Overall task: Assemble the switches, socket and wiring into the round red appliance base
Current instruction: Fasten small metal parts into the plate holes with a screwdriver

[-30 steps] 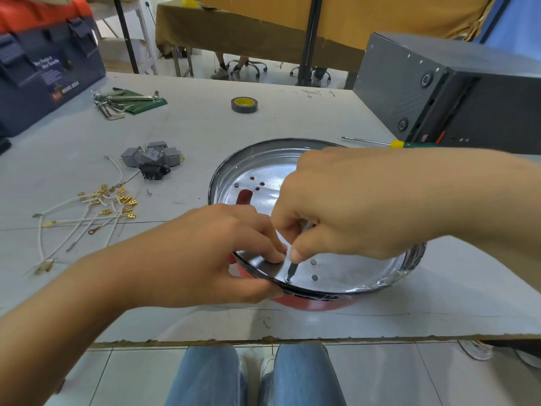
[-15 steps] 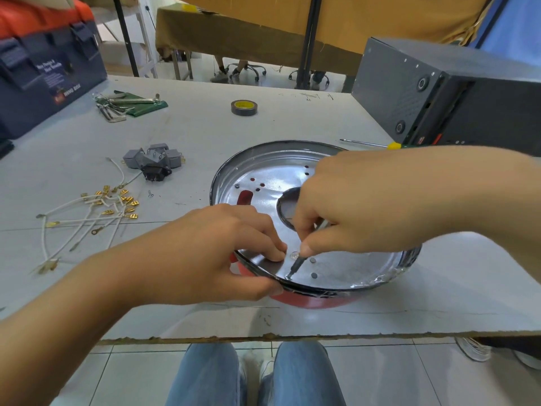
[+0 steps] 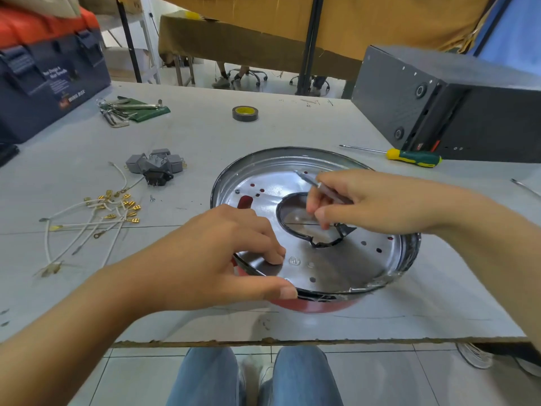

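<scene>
The round red appliance base (image 3: 317,306) lies near the table's front edge, its shiny metal inner plate (image 3: 336,268) facing up with a large centre hole. My left hand (image 3: 222,256) grips the base's near-left rim, thumb outside, fingers pressing on the plate. My right hand (image 3: 363,203) hovers over the centre hole and pinches a thin metal tool (image 3: 310,180), its tip pointing up-left. A screw (image 3: 294,261) sits in the plate by my left fingertips. Grey switches and a black socket (image 3: 155,165) lie to the left, beside white wires with brass terminals (image 3: 99,218).
A green-and-yellow screwdriver (image 3: 409,158) lies behind the base, next to a black metal box (image 3: 456,112). A tape roll (image 3: 245,113) and hex keys (image 3: 126,111) lie at the back. A dark toolbox (image 3: 44,80) stands far left. The table edge (image 3: 292,341) is close to me.
My right hand has lifted the thin tool off the screw near the front rim and swung it back over the centre hole. My left hand still holds the rim.
</scene>
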`<state>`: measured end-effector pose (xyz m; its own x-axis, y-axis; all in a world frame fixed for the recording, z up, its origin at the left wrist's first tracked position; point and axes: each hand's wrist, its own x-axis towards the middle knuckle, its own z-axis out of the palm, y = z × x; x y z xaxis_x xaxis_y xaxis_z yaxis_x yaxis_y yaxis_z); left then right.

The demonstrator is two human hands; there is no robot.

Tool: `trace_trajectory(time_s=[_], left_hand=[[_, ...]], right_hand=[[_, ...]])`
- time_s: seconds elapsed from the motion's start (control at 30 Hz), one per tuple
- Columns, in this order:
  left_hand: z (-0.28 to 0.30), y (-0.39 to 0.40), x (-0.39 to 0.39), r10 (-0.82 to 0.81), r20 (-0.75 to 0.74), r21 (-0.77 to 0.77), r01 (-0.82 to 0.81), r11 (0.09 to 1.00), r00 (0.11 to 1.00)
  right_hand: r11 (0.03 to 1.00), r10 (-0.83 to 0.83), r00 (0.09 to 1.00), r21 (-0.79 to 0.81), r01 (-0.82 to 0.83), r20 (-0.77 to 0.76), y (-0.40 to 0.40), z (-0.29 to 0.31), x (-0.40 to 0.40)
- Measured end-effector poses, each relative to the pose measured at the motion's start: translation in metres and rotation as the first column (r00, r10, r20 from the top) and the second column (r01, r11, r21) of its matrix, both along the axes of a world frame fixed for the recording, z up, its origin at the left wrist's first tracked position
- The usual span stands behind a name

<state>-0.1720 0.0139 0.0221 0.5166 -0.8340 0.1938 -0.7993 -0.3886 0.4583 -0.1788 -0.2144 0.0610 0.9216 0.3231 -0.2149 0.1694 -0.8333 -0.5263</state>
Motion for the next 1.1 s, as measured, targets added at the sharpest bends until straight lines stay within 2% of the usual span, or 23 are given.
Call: trace_trajectory(time_s=[0.1,0.27,0.37,0.6,0.9,1.1], left_hand=[[0.001,0.000,-0.001,-0.015,0.017,-0.003,0.016,1.000,1.000],[0.003,0.000,-0.001,-0.029,0.034,-0.023,0.030,0.999,0.999],[0.003,0.000,-0.002,-0.027,0.031,-0.026,0.028,0.999,0.999],[0.002,0.000,-0.001,-0.028,0.025,-0.027,0.028,0.999,0.999],[-0.002,0.001,0.002,-0.024,0.061,-0.023,0.025,0.999,0.998],[-0.006,0.005,0.006,-0.012,0.066,-0.051,0.016,0.999,0.998]], right_hand=[[0.999,-0.050,0.999,0.004,0.050,0.010,0.004,-0.011,0.010],[0.999,-0.030,0.987,-0.019,0.027,-0.160,0.005,-0.009,0.018],[0.999,-0.036,0.979,0.007,0.039,-0.202,0.002,-0.010,0.019],[0.998,-0.046,0.969,0.025,0.053,-0.242,0.001,-0.014,0.022],[0.999,-0.031,0.968,-0.051,0.019,-0.247,0.007,-0.014,0.024],[0.992,-0.111,0.966,-0.078,0.095,-0.234,0.012,-0.014,0.024]])
